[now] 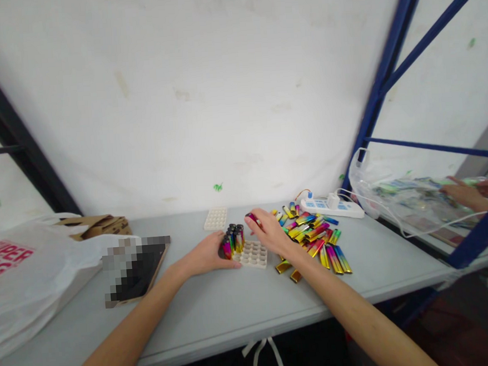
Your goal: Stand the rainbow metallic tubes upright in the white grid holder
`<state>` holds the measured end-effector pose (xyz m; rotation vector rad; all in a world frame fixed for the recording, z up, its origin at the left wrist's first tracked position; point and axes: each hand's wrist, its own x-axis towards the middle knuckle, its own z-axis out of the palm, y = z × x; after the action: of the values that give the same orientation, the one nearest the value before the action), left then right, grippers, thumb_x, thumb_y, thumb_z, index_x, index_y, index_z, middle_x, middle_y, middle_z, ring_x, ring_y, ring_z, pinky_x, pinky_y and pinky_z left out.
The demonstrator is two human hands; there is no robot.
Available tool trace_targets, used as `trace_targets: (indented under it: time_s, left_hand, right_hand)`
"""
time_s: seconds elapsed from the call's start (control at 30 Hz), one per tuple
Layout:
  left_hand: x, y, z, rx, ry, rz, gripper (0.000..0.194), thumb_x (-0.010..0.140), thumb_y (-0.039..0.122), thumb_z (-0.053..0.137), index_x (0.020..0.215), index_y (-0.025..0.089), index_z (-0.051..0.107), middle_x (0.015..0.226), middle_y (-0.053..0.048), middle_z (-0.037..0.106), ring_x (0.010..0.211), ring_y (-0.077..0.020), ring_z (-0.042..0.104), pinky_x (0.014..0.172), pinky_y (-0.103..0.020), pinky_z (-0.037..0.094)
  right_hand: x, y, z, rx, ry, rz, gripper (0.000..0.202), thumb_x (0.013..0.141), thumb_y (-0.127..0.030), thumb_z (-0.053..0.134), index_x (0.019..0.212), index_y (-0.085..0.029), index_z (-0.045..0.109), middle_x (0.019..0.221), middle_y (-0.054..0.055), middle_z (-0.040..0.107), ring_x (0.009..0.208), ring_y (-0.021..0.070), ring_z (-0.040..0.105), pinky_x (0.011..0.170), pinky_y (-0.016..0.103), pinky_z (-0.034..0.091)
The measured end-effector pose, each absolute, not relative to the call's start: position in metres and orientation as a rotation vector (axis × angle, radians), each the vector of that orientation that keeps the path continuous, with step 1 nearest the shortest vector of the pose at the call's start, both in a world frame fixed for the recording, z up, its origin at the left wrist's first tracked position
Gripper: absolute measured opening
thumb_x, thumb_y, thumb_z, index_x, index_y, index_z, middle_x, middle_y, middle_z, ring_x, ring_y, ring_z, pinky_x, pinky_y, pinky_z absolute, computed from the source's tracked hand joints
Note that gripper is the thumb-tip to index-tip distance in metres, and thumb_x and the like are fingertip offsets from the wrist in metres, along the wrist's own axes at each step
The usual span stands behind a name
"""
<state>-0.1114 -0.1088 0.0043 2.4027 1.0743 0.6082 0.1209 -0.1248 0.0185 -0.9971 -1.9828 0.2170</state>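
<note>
A pale tray with rows of holes (255, 254) lies on the table in front of me. Several shiny rainbow-coloured tubes (233, 239) with dark tops stand upright together at its left side. My left hand (209, 253) rests at the tray's left edge, fingers curved behind the tubes and thumb along the near edge; whether it grips a tube or only steadies the tray is unclear. Above the tray's right part, my right hand (269, 231) pinches one small magenta tube (252, 218), mostly covered by the fingers. A loose pile of similar tubes (314, 231) lies right of that hand.
Behind the tray lies a second pale tray (215, 218). A white power strip (333, 206) with cables sits at the back right. On the left are a dark flat device (143, 268), a white plastic bag (37, 275) and cardboard (100, 226). Another person's hands (466, 192) work beyond the blue frame (381, 84).
</note>
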Motion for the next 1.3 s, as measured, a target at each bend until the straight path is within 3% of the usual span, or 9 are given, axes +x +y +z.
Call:
trace_targets:
  time_s: [0.1, 0.27, 0.47, 0.6, 0.9, 1.3]
  left_hand:
    - [-0.111, -0.109, 0.004, 2.419, 1.067, 0.605, 0.070, 0.061, 0.058, 0.086, 0.116, 0.019, 0.067, 0.115, -0.009, 0.072, 0.105, -0.0332, 0.066, 0.095, -0.041, 0.051]
    - [-0.112, -0.107, 0.003, 2.419, 1.049, 0.611, 0.070, 0.060, 0.058, 0.086, 0.116, 0.019, 0.067, 0.115, -0.009, 0.073, 0.105, -0.0333, 0.066, 0.095, -0.041, 0.051]
    - [-0.111, -0.109, 0.004, 2.396, 1.038, 0.625, 0.069, 0.059, 0.057, 0.087, 0.114, 0.019, 0.068, 0.110, -0.009, 0.074, 0.103, -0.0343, 0.067, 0.093, -0.041, 0.051]
    - [-0.111, -0.110, 0.006, 2.403, 1.035, 0.608, 0.070, 0.061, 0.059, 0.086, 0.116, 0.020, 0.068, 0.114, -0.009, 0.073, 0.105, -0.0343, 0.065, 0.095, -0.041, 0.051]
    - [-0.112, -0.107, 0.003, 2.437, 1.001, 0.601, 0.065, 0.064, 0.057, 0.086, 0.115, 0.021, 0.068, 0.116, -0.007, 0.072, 0.105, -0.0315, 0.066, 0.095, -0.040, 0.050]
    - [-0.112, -0.106, 0.001, 2.443, 0.995, 0.635, 0.065, 0.063, 0.055, 0.087, 0.113, 0.020, 0.068, 0.116, -0.008, 0.073, 0.105, -0.0322, 0.066, 0.095, -0.041, 0.052]
  right_hand:
    - [0.123, -0.128, 0.022, -0.945, -2.099, 0.079, 0.029, 0.104, -0.041, 0.045, 0.087, -0.021, 0.057, 0.086, 0.005, 0.061, 0.080, 0.0183, 0.055, 0.076, 0.030, 0.041]
    - [0.122, -0.131, 0.019, -0.972, -2.178, 0.204, 0.032, 0.101, -0.049, 0.052, 0.084, -0.022, 0.057, 0.066, -0.003, 0.059, 0.060, 0.0141, 0.052, 0.061, 0.026, 0.035]
    - [0.117, -0.133, 0.013, -0.938, -2.159, 0.385, 0.027, 0.092, -0.048, 0.067, 0.097, -0.023, 0.058, 0.067, -0.004, 0.066, 0.061, 0.0152, 0.062, 0.061, 0.025, 0.042]
    - [0.111, -0.134, 0.008, -0.934, -2.124, 0.410, 0.026, 0.090, -0.045, 0.070, 0.093, -0.024, 0.055, 0.070, -0.004, 0.066, 0.062, 0.0149, 0.062, 0.061, 0.024, 0.043]
    - [0.103, -0.136, 0.005, -1.028, -2.144, 0.073, 0.023, 0.091, -0.036, 0.069, 0.082, -0.023, 0.052, 0.068, -0.004, 0.059, 0.060, 0.0133, 0.053, 0.061, 0.024, 0.036]
    - [0.098, -0.134, -0.008, -0.958, -2.191, -0.336, 0.028, 0.099, -0.037, 0.059, 0.075, -0.021, 0.055, 0.067, 0.002, 0.065, 0.062, 0.0152, 0.059, 0.071, 0.028, 0.040]
